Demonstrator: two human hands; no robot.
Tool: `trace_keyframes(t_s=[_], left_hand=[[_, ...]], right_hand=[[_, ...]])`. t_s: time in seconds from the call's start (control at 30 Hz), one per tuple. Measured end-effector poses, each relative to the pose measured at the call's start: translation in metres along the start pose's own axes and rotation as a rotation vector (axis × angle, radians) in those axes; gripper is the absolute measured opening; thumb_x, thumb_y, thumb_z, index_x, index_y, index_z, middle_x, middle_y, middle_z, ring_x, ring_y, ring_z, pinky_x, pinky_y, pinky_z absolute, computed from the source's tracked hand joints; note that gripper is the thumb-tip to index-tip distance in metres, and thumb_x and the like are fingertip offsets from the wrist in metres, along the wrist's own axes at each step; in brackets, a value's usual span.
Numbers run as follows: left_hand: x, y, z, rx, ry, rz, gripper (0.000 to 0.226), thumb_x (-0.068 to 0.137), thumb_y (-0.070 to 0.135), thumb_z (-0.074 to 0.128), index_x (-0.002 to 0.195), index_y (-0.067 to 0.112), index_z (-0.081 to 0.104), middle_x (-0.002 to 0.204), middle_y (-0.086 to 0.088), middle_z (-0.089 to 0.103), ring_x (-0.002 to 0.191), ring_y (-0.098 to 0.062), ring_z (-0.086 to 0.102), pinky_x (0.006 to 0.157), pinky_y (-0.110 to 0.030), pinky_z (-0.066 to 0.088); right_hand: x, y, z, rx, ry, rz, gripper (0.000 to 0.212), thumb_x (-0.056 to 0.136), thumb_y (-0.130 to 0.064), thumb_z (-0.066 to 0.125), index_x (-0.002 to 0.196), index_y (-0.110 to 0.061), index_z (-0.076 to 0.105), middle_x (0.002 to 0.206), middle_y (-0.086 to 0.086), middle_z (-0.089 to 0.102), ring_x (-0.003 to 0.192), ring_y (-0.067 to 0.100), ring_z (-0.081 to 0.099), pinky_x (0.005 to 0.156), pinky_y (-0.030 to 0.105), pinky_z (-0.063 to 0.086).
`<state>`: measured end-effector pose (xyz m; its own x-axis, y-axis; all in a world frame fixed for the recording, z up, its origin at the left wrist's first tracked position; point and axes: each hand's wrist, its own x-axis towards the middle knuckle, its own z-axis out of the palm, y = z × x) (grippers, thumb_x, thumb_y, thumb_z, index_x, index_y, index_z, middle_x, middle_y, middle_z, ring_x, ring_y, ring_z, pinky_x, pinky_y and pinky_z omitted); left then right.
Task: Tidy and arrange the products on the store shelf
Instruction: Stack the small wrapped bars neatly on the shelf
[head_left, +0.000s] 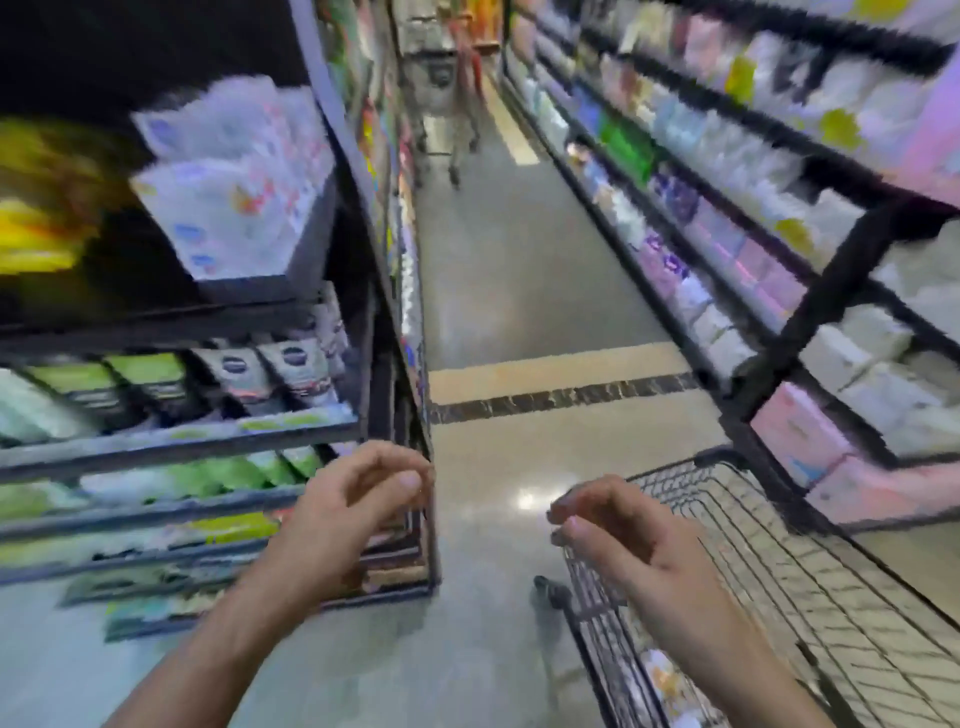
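Frame blurred by motion. Left hand (340, 512) raised in the aisle, fingers loosely curled, thumb and fingertips apart, holding nothing; just beyond its fingertips is the end corner of the left shelf unit (182, 441). Right hand (618, 535) also raised, fingers loosely bent and apart, empty; under and just past its fingers sits the rim of a black wire cart (779, 545). Products: white printed packs (228, 208) on an upper shelf well above the left fingers, dark tubes (291, 371) and green packs (150, 371) on the tier just above them. Right shelving (779, 234) with pale packs lies well beyond the right fingers. Floor (519, 291) between.
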<state>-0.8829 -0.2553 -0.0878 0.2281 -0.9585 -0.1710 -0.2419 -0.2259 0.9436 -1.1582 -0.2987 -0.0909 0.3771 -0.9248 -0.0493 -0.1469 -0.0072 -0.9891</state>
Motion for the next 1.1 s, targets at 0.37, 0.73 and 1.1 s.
trace_keyframes(t_s=[0.37,0.73,1.1], left_hand=[[-0.186,-0.062,-0.25,-0.157,0.595,0.019,0.022,0.101,0.01,0.062,0.095,0.024,0.078,0.098,-0.001,0.081,0.093,-0.017,0.077,0.076,-0.026,0.058],[-0.325,-0.115,-0.471,-0.196,0.835,0.11,0.014,0.088,0.033,0.069,0.098,0.026,0.077,0.099,-0.002,0.079,0.091,-0.019,0.074,0.081,-0.035,0.052],[-0.255,-0.157,-0.61,-0.161,0.817,0.106,0.023,0.083,0.04,0.068,0.1,0.029,0.077,0.097,-0.001,0.079,0.088,-0.015,0.073,0.078,-0.034,0.05]], right_hand=[[0.003,-0.092,0.314,0.02,-0.507,-0.203,0.015,0.087,-0.039,0.07,0.095,-0.027,0.074,0.087,0.003,0.073,0.082,0.016,0.067,0.073,0.029,0.052],[-0.041,-0.17,0.578,-0.033,-0.737,-0.309,0.01,0.097,-0.026,0.069,0.092,-0.034,0.074,0.093,-0.004,0.075,0.087,0.02,0.071,0.081,0.036,0.059],[0.045,-0.193,0.698,-0.077,-0.695,-0.271,0.007,0.095,-0.03,0.07,0.095,-0.036,0.074,0.088,0.001,0.073,0.086,0.022,0.069,0.082,0.029,0.057]])
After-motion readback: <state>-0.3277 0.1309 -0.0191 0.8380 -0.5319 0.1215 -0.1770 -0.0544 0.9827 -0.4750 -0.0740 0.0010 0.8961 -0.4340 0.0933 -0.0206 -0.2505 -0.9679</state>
